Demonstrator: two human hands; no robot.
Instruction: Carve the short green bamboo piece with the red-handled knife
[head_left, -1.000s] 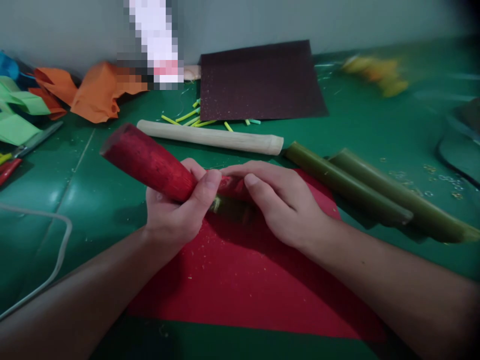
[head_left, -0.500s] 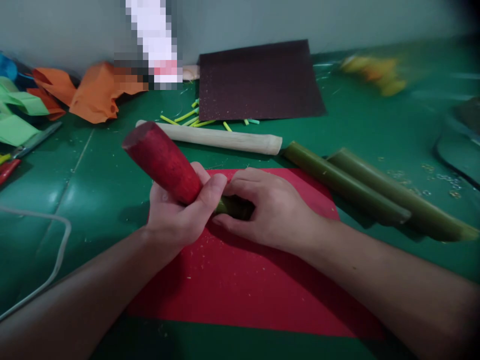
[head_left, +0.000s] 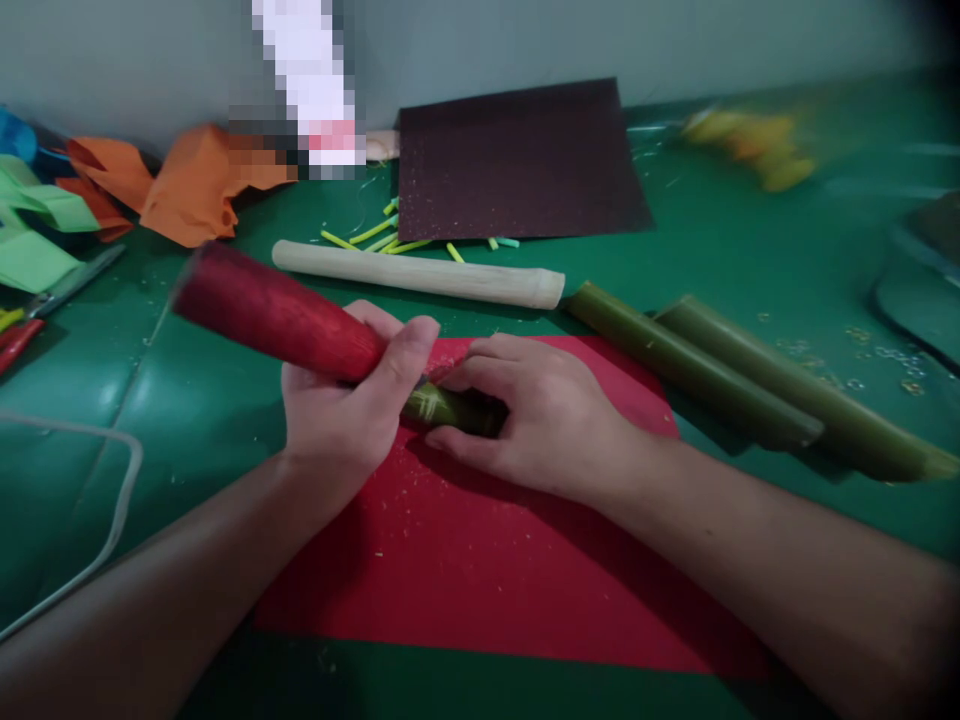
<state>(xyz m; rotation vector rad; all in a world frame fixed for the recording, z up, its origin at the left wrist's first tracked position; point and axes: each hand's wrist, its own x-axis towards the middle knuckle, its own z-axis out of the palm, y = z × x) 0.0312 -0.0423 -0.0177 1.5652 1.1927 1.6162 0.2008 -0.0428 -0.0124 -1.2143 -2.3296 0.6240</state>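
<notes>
My left hand (head_left: 349, 390) is closed round a carving tool with a thick red handle (head_left: 277, 310). The handle's broad end points up and left, and a small dark tip shows near the thumb, mostly hidden by the fingers. Under my right hand (head_left: 544, 415), whose fingers and thumb curl round it, is a short green bamboo piece (head_left: 431, 403) with pale cut marks on its skin. The tool's tip is close to those marks; whether it touches cannot be made out. Beneath both hands lies a red sheet (head_left: 495, 590) sprinkled with fine shavings.
Behind the sheet rests a peeled pale bamboo stick (head_left: 420, 272). Two green bamboo lengths (head_left: 705, 375) lie to the right, near small rings (head_left: 892, 365). A dark sheet (head_left: 517, 165) covers some yellow-green sticks. Orange paper (head_left: 191, 190), scissors (head_left: 75, 280) and a white cable (head_left: 124, 490) are left.
My left hand has shifted slightly left, and the red handle has tilted lower toward the left. More of the marked bamboo shows now. My right hand has stayed nearly in place.
</notes>
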